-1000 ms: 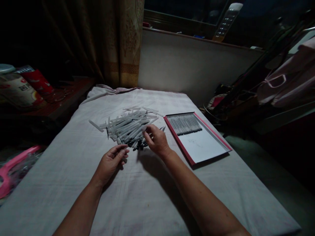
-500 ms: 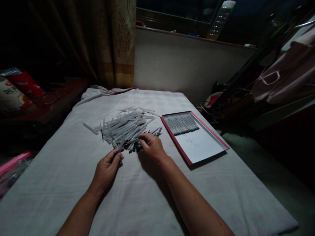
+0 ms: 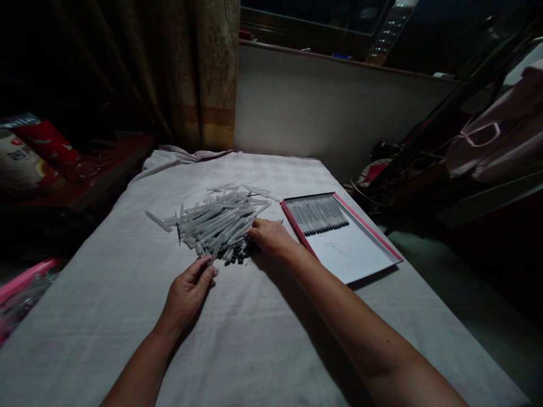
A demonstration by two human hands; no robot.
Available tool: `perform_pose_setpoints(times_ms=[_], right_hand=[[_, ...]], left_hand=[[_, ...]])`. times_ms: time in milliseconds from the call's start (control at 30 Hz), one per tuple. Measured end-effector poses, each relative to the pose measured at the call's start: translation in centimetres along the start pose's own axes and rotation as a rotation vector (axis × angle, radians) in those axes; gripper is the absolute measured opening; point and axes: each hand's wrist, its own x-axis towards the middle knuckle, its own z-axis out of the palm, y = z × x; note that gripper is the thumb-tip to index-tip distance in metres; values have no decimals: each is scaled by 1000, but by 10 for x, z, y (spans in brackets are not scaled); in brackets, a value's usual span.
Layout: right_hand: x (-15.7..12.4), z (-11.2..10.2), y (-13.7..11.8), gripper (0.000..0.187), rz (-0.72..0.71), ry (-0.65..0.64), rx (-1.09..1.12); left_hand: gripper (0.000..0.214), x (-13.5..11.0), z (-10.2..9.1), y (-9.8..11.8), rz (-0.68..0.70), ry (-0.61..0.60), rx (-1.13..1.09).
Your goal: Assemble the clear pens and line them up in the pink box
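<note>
My left hand (image 3: pixel 189 294) is closed on a clear pen barrel (image 3: pixel 217 249), which points up and away between thumb and fingers. Further right, my right hand (image 3: pixel 271 237) reaches in at the right edge of a loose pile of translucent pen barrels (image 3: pixel 218 217). Its fingers are pinched together, and what they hold, if anything, is hidden. Small black pen caps (image 3: pixel 235 257) lie along the pile's near side, between the two hands. Right of the pile, a shallow red-edged box (image 3: pixel 360 257) holds a neat row of black-tipped pens (image 3: pixel 320 213) at its far end.
A white cloth (image 3: pixel 237 339) covers the table. Bags (image 3: pixel 29 164) rest on a dark side table at the left, with a pink-rimmed container (image 3: pixel 27 280) lower down. Behind the table are a curtain (image 3: pixel 212 73) and a sill with a plastic bottle (image 3: pixel 390 34). Pinkish cloth (image 3: pixel 479 141) hangs at the right.
My right hand has moved right and slightly away, from the caps to the pile's right edge. My left hand still holds the pen barrel in nearly the same place. The view has shifted slightly.
</note>
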Motion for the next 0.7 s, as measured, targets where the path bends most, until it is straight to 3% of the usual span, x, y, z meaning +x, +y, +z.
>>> perform_pose_setpoints(times_ms=[133,233,367,433,533,700], right_hand=[[2,4,5,25,-77,-5,16],[-2,8,5,20,-1,126,198],[-12,11,-6,13,231,603,896],[-17,10,-16,20,272,728,1307],[-22,5,-31,27,260,726,1626],[-23,-3,-46,31,241,680,1715]], left_hand=[[69,-1,1,3,26,-7,46],[61,-2,1,5,64,35,79],[48,-3,0,8,143,50,146],[42,-4,0,9,184,37,182],[35,-5,0,11,231,30,219],[36,-5,1,11,249,20,247]])
